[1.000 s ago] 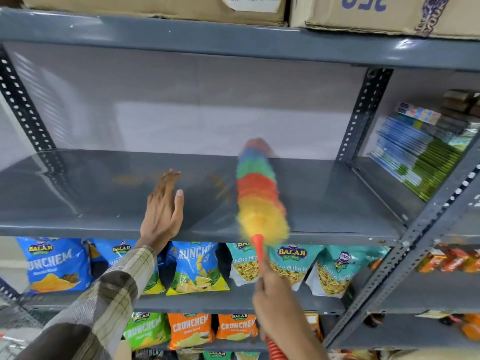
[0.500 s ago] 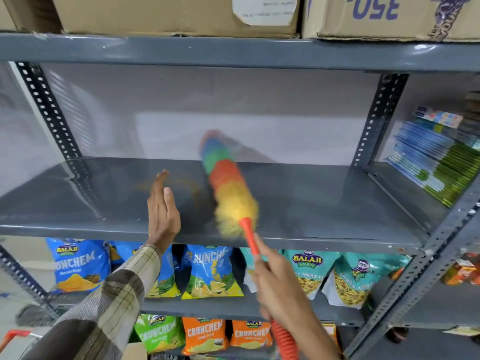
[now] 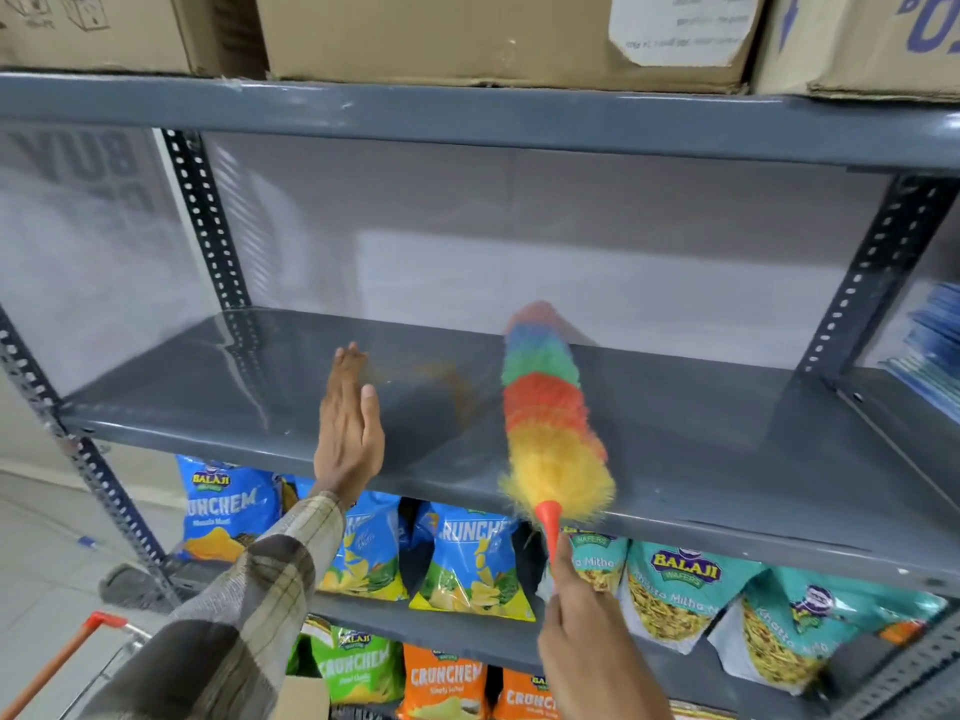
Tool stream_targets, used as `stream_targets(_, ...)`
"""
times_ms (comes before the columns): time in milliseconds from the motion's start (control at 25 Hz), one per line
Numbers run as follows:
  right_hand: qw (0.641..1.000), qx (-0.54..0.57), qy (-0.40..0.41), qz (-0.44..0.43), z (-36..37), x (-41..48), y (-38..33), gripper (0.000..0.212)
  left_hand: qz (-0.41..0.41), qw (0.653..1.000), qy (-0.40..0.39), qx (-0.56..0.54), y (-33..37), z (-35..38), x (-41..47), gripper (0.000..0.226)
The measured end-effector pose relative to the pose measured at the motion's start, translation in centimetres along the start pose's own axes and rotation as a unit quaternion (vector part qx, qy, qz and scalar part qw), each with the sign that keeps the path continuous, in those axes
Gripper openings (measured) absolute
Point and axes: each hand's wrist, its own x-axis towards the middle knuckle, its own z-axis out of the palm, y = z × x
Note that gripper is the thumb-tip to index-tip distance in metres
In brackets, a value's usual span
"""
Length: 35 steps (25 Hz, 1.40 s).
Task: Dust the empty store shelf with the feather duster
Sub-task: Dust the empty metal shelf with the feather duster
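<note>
- right hand (image 3: 587, 646) clamped on feather duster (image 3: 550, 423) handle, head lying on grey shelf (image 3: 727, 459), tip toward 12
- left hand (image 3: 347, 433) flat, fingers together, at duster's 9 o'clock

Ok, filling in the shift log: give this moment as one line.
right hand: grips feather duster | duster head: lying on empty shelf | left hand: open, flat, at shelf's front

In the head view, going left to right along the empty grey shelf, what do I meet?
Left perforated grey upright → open left hand → brownish dust smear → rainbow feather duster → right perforated grey upright.
</note>
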Motion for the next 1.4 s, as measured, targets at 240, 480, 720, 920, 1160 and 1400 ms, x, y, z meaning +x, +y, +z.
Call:
stream_targets(240,0.994,-0.046,-0.081,-0.055,4.7,2.9,-7.0,0.077,-0.027,0.999,0.016,-0.01,-0.1,-0.2,-0.3,0.067)
stream_targets(480,0.985,-0.04,-0.086,-0.142,5.7,5.0,-8.4,0.073,-0.027,0.998,0.04,-0.051,-0.3,-0.4,-0.3,0.06)
stream_targets(720,0.971,0.004,-0.006,-0.24,2.2,8.2,-6.2,0.053,-0.007,0.975,0.184,-0.124,-0.5,-3.5,0.9,0.05)
stream_targets(920,0.933,-0.067,-0.051,-0.349,3.0,11.7,-7.6,0.048,-0.01,0.971,0.215,-0.107,-2.8,-6.0,1.1,0.052)
stream_targets(1160,0.929,-0.15,-0.134,-0.31,2.5,14.0,-7.2,0.04,-0.07,0.971,0.192,-0.125,-3.6,-5.9,0.2,0.057)
stream_targets(1400,0.951,-0.134,-0.106,-0.259,1.0,15.5,-5.3,0.032,-0.035,0.987,0.121,-0.096,-2.3,-4.1,1.6,0.059)
